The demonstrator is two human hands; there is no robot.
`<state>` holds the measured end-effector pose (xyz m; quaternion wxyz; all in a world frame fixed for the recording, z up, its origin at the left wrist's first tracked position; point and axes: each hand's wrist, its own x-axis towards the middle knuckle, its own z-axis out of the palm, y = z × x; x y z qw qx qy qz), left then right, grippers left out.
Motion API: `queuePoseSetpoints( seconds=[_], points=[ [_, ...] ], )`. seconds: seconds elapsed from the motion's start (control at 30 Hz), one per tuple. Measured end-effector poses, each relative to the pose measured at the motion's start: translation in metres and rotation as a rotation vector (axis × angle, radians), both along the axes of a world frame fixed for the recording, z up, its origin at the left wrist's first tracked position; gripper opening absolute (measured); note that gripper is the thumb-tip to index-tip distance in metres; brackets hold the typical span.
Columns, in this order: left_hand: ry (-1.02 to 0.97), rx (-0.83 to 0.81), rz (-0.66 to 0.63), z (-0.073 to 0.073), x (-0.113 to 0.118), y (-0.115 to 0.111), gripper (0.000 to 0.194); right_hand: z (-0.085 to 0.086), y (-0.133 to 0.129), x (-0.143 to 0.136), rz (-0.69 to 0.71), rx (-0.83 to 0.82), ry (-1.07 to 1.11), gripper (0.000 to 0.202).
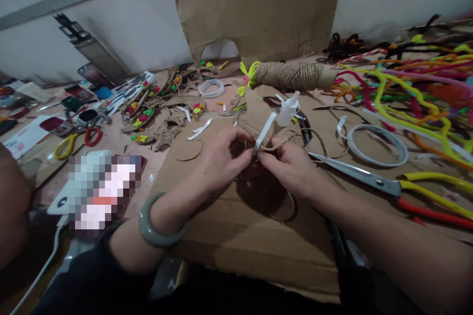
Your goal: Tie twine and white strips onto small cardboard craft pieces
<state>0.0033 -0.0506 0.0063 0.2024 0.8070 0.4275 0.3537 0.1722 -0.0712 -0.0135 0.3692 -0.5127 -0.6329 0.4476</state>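
My left hand (229,157) is closed, thumb and fingers pinched at the lower end of a white strip of tape (265,132). Right beside it, my right hand (286,162) is closed on thin brown twine (279,145), which loops out to the right. The fingertips of both hands nearly meet, and they partly hide what lies between them. Under the hands is a sheet of cardboard (221,226). Just beyond them stands a small white glue bottle (287,110), close to a cut cardboard piece (256,108).
Large scissors (380,182) with yellow and red handles lie to the right beside a tape roll (377,145). A twine spool (288,75) lies behind. Colourful pipe cleaners (399,93) crowd the far right. Twine-wrapped shapes (166,113) and a phone (107,197) are at left.
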Motion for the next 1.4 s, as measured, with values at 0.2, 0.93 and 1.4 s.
queuePoseSetpoints(
  seconds=[0.2,0.93,1.4],
  points=[
    [-0.028,0.014,-0.022,0.004,-0.001,-0.001,0.008,0.006,-0.001,-0.002,0.017,-0.04,-0.113,0.019],
    [0.143,0.15,-0.077,0.008,-0.009,-0.005,0.013,0.011,0.002,0.002,0.05,-0.096,0.072,0.025],
    [0.191,0.309,-0.025,0.007,-0.009,-0.005,0.006,0.004,0.001,0.001,0.044,-0.037,0.157,0.024]
  ],
)
